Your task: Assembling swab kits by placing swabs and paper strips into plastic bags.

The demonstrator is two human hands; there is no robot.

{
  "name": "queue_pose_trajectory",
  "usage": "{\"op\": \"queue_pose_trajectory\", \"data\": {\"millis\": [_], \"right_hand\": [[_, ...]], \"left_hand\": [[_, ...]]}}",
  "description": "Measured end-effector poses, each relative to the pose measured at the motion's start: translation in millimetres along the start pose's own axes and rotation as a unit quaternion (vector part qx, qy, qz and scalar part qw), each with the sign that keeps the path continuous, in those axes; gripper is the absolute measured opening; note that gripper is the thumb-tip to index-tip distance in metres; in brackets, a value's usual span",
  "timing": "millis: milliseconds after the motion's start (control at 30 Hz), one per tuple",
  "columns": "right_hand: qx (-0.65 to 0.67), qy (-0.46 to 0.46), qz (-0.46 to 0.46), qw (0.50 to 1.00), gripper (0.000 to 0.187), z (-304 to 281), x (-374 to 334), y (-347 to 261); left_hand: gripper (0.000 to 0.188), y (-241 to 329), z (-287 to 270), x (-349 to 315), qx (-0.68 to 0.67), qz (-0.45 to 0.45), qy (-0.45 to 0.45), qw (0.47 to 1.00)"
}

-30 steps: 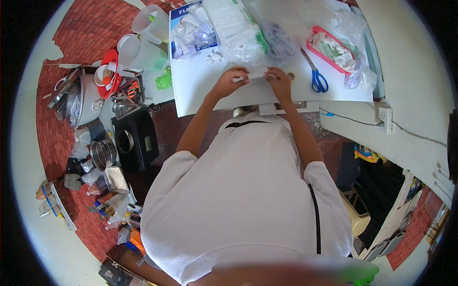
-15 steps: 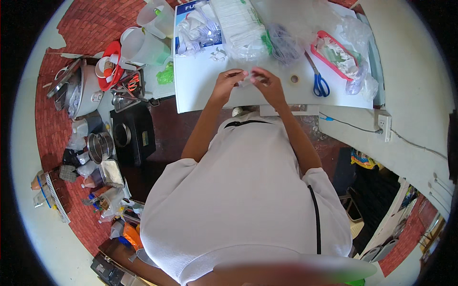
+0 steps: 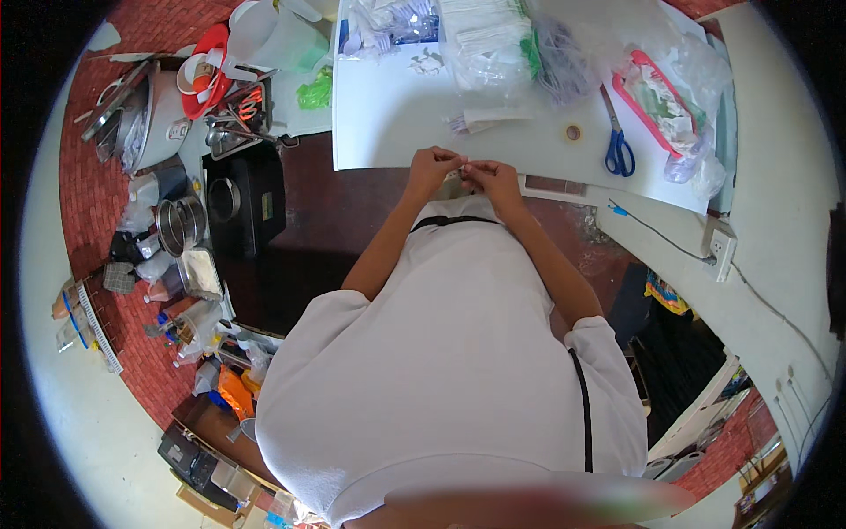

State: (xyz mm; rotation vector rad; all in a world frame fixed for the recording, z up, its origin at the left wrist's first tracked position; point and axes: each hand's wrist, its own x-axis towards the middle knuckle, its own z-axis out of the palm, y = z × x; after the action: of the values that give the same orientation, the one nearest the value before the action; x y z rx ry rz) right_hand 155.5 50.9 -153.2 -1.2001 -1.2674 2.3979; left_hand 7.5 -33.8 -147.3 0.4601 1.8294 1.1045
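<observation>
My left hand (image 3: 434, 167) and my right hand (image 3: 495, 179) meet fingertip to fingertip just off the table's near edge. Both are closed in a pinch; whatever lies between the fingers is too small to make out. Beyond them on the white table (image 3: 379, 132) lies a slim packet (image 3: 493, 118), white at one side, with clear plastic at its left end. Farther back are a plastic pack of white napkins (image 3: 480, 48), a bunch of clear plastic cutlery (image 3: 564, 62) and a loose heap of plastic forks (image 3: 374, 31).
Right of the packet lie a tape roll (image 3: 574, 133), blue-handled scissors (image 3: 619, 150) and a pink tray (image 3: 656, 101) with plastic wrappers. A green plastic bag (image 3: 315, 90), pale jugs (image 3: 273, 40) and a large pot (image 3: 161, 119) stand left. A cord runs to a wall socket (image 3: 721, 253).
Both hands have come back from above the table to its near edge, fingertips now together. The slim packet shows on the table beyond them. The view has shifted slightly.
</observation>
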Motion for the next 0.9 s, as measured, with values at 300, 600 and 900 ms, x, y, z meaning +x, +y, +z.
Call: {"op": "queue_pose_trajectory", "data": {"millis": [300, 600, 900], "right_hand": [[0.085, 0.129, 0.042, 0.987, 0.021, 21.2, -15.4, 36.3], [0.071, 0.177, -0.009, 0.982, 0.023, 27.4, -12.8, 42.2], [0.073, 0.201, -0.001, 0.977, 0.022, 26.1, -3.3, 44.8]], "left_hand": [[0.023, 0.9, 11.6, -16.0, 0.254, 0.064, 0.037, 0.964], [0.023, 9.1, 9.9, -14.1, 0.216, 0.099, 0.022, 0.971], [0.026, 17.4, 12.6, -9.8, 0.308, 0.119, 0.057, 0.942]]}}
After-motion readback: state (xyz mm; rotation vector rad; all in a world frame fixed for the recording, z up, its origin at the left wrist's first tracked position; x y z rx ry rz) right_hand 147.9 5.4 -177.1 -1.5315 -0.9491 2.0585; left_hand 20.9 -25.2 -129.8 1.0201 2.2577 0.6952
